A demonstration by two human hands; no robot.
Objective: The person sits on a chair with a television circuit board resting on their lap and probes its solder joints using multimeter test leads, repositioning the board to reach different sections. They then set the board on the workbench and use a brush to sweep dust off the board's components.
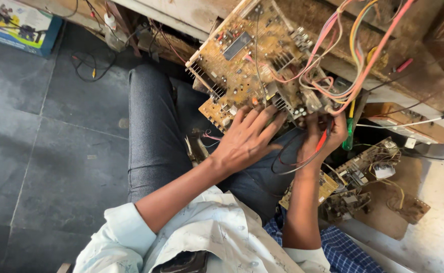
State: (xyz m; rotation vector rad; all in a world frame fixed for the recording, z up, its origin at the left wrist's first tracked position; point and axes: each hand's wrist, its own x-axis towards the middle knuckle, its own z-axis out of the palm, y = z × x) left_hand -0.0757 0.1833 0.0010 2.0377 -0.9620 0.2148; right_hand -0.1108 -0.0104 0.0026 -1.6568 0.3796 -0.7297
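Two hands are up on the job, both yours. Your left hand lies flat with fingers spread, released, its fingertips pressing the lower edge of the big tan circuit board crowded with black heat sinks and small components. Nothing is clasped in it; it simply props the board. Your right hand sits at three o'clock from the left, curled around a thin red probe lead and pinching it close against the board's lower right corner. A loop of black wire hangs from that hand toward six o'clock, over your grey trouser leg.

The board is tilted, leaning up toward twelve o'clock against the worn wooden bench edge. From its right side a bundle of pink, orange and yellow wires arcs to one o'clock. Just beside your right hand, at three o'clock, a green-handled screwdriver hangs upright.

Farther out at four o'clock, smaller loose circuit boards with tangled wiring lie on a brown sheet. Way off at ten o'clock, a blue cardboard box rests on the dark tiled floor.
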